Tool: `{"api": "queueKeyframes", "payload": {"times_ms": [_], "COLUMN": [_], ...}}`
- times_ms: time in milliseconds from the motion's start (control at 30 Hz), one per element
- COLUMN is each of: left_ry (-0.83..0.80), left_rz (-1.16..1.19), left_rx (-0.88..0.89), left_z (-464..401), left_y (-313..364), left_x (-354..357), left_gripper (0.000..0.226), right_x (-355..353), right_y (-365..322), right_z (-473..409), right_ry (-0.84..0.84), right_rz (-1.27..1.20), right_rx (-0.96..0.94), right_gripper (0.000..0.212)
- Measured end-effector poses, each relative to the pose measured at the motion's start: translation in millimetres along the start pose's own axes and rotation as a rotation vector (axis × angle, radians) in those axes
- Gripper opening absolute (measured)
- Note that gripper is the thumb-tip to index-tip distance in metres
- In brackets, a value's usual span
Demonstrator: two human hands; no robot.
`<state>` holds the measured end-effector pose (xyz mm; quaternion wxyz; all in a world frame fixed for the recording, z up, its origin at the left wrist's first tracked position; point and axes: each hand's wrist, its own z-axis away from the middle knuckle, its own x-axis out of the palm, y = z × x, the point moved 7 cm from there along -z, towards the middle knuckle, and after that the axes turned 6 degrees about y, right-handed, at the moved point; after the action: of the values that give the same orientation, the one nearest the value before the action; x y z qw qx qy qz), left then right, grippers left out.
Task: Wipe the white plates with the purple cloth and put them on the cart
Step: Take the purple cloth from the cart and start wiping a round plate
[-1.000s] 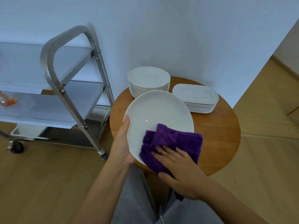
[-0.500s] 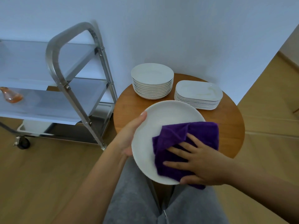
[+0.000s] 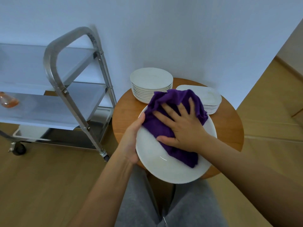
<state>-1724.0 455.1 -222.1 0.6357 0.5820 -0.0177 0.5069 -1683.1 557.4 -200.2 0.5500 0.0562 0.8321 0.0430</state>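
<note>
My left hand (image 3: 131, 138) grips the left rim of a round white plate (image 3: 160, 167), held tilted above my lap at the near edge of the round wooden table (image 3: 229, 128). My right hand (image 3: 183, 126) presses the purple cloth (image 3: 164, 126) flat on the upper part of the plate, fingers spread and straight. A stack of round white plates (image 3: 151, 79) and a stack of rectangular white plates (image 3: 211, 97) stand at the back of the table. The metal cart (image 3: 72, 89) stands to the left.
The cart has shelves; an orange glass object (image 3: 8, 100) lies on its middle shelf and a white tub (image 3: 31, 132) sits on the lowest. A white wall runs behind the table. Wooden floor surrounds it, and my grey-trousered knees (image 3: 136, 202) are below the plate.
My right hand has slid the purple cloth from the plate's lower part up and across to its upper edge. The plate has shifted slightly in my left hand's grip.
</note>
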Motion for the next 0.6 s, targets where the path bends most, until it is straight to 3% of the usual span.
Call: {"api": "queueKeyframes", "payload": {"times_ms": [100, 167, 267, 367, 467, 600], "left_ry": [0.001, 0.018, -0.015, -0.036, 0.014, 0.163], "left_rz": [-0.037, -0.059, -0.128, -0.175, -0.117, -0.02], "left_rx": [-0.028, -0.059, -0.075, -0.056, 0.004, 0.199], "left_z": [6, 10, 13, 13, 14, 12], "left_y": [-4, -12, -17, -10, 2, 25], "left_x": [-2, -4, -2, -1, -4, -14], "left_gripper": [0.036, 0.036, 0.034, 0.029, 0.025, 0.02], "right_x": [-21, -25, -30, -29, -28, -25], "right_y": [16, 27, 36, 48, 65, 74], "right_z": [-16, -26, -28, -11, 7, 26], "right_ry": [0.037, -0.17, -0.447, -0.57, -0.5, -0.169], "right_rz": [-0.022, -0.12, -0.42, -0.724, -0.955, -1.253], "right_rx": [0.249, 0.295, 0.355, 0.544, 0.749, 0.995], "right_gripper": [0.085, 0.085, 0.054, 0.028, 0.025, 0.018]}}
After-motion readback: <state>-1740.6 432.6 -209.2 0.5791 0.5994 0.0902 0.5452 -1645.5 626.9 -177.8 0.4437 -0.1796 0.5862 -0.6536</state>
